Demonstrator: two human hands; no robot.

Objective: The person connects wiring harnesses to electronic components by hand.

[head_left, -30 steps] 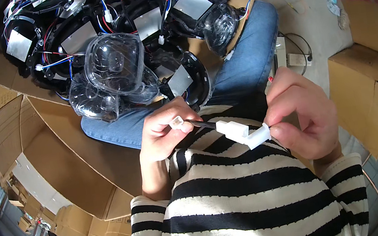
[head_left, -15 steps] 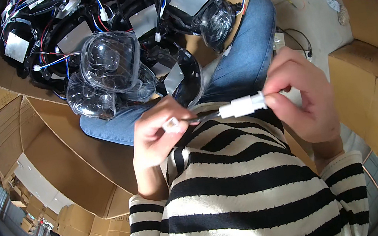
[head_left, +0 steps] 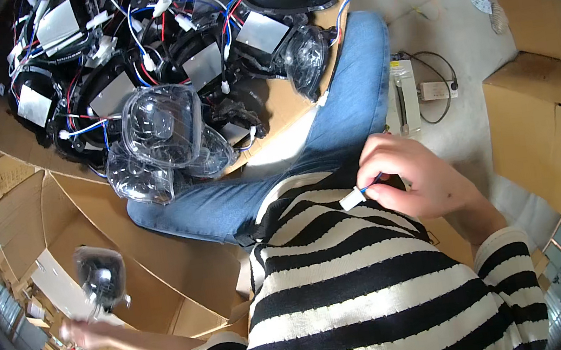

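Note:
Out to the left, my left hand (head_left: 83, 334) is smeared by motion, so its fingers cannot be read. Just beyond it, a lamp unit with a clear lens (head_left: 101, 278) hangs over an open cardboard box (head_left: 143, 285); whether the hand touches it is unclear. In front of my belly, my right hand (head_left: 412, 175) pinches a thin blue wire just behind a white plug connector (head_left: 352, 199). Beyond my legs, several black lamp housings (head_left: 183, 57) with silver plates and coloured wires lie piled on cardboard, with clear-lensed lamps (head_left: 162, 127) at the near edge.
On the floor at right are a slim pale box (head_left: 406, 98) and a white adapter (head_left: 436, 91) with a black cable. Farther right stands a cardboard carton (head_left: 537, 134). My jeans-clad legs (head_left: 350, 109) border the pile.
My left hand has swung far left from my lap, and the lamp that lay there is now over the left box. The joined connectors have parted; my right hand keeps one, slightly lower and nearer my belly.

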